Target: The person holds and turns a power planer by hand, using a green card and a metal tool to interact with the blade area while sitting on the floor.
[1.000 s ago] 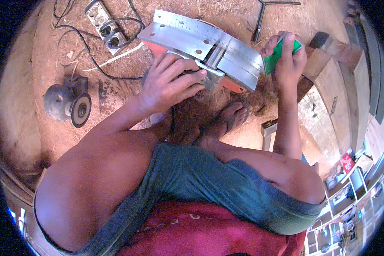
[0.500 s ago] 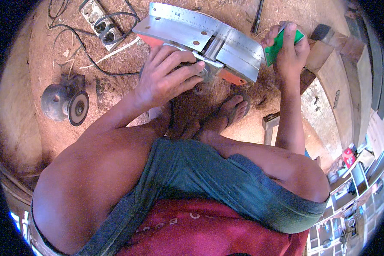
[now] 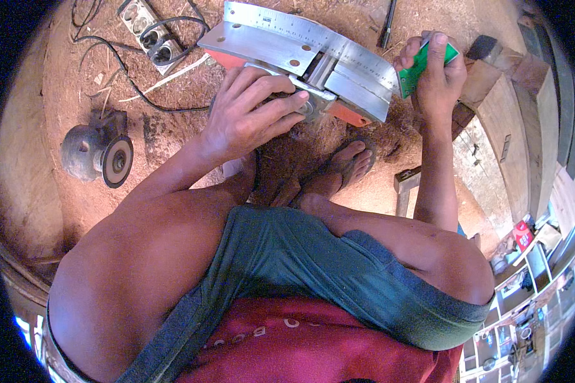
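An electric hand planer (image 3: 262, 48) lies upside down, its flat metal sole and the slot across it facing up and parts of its orange body showing beneath. My left hand (image 3: 249, 115) is closed around the near side of its body. Along the far edge of the sole, the steel blade of a try square (image 3: 306, 30) stands on edge, its scale marks towards me. Its green stock is gripped in my right hand (image 3: 439, 89), thumb pressed on top, at the right end of the planer. The left palm and the planer's underside are hidden.
To the left, a round grey motor tool (image 3: 80, 153) with a disc sits on the sawdust-covered ground. A power strip (image 3: 150, 35) with black cables lies beyond it. Wooden pieces (image 3: 501, 127) are stacked at right. My sandalled foot (image 3: 348, 166) is below the planer.
The try square and my right hand have shifted very slightly to the right. My left hand and the planer have hardly moved.
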Demonstrator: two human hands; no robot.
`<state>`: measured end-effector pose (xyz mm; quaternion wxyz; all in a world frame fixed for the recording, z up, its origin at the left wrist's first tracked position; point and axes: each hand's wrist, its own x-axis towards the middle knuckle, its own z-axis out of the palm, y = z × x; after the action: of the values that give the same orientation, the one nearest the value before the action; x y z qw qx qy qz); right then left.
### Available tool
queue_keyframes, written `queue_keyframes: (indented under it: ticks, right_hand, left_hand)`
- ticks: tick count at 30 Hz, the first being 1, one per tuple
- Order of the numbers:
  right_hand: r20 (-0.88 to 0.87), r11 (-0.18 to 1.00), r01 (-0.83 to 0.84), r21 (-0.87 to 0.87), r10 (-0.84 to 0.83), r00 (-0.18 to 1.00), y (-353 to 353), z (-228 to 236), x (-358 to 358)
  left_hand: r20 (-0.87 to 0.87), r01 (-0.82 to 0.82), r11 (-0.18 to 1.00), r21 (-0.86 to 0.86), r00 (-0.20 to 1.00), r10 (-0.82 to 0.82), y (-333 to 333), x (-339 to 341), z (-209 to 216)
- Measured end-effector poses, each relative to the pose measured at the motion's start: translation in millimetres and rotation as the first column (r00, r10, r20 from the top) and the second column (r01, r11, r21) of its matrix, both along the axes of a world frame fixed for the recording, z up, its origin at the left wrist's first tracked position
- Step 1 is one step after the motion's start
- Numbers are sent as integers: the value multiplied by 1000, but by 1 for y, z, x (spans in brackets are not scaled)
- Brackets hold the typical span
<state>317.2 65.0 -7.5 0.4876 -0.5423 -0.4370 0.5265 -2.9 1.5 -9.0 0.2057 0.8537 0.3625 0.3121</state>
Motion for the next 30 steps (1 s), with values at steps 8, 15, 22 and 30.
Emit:
queue_keyframes:
  ticks: [8,15,22,30]
  right_hand:
    - [31,999,32,-2,-32,999,0,1,-1]
    - [-23,999,39,-8,-39,999,-1,-6,3]
    - [-112,997,77,-23,-79,991,-1,-8,5]
    - [-87,996,79,-29,-81,993,-2,-5,3]
  left_hand:
    - [0,1,1000,-22,1000,-1,0,0,2]
    - [-5,11,1000,-11,1000,-11,0,-1,2]
    - [-2,16,1000,-2,1000,-16,1,0,3]
    - [6,20,1000,-10,1000,-20,1,-1,2]
